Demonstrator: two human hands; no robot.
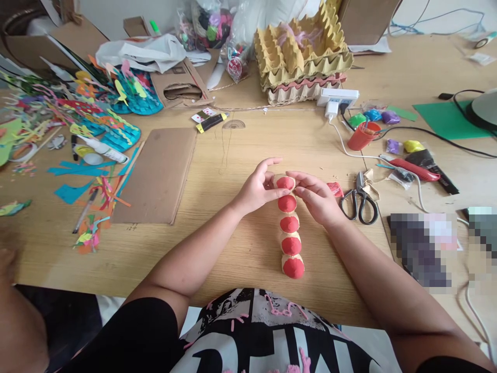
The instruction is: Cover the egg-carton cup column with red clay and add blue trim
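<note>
A strip of egg-carton cups (pixel 290 224), each topped with a red dome, lies lengthwise on the wooden table in front of me. Its far end is between my two hands. My left hand (pixel 261 185) grips that end from the left, thumb across the gap between the top two cups and index finger stretched out beyond. From the right, my right hand (pixel 315 197) pinches the side of the far cup with thumb and fingers. Black-handled scissors (pixel 361 199) rest just right of my right hand, beside a small red piece (pixel 335 189).
Brown cardboard (pixel 155 176) and colourful paper scraps (pixel 89 191) lie on the left. Stacked egg trays (pixel 303 57) and a power strip (pixel 338 97) stand at the back. A red cup (pixel 363 135), clay packets and cables are on the right. Another person's arm (pixel 19 321) shows at lower left.
</note>
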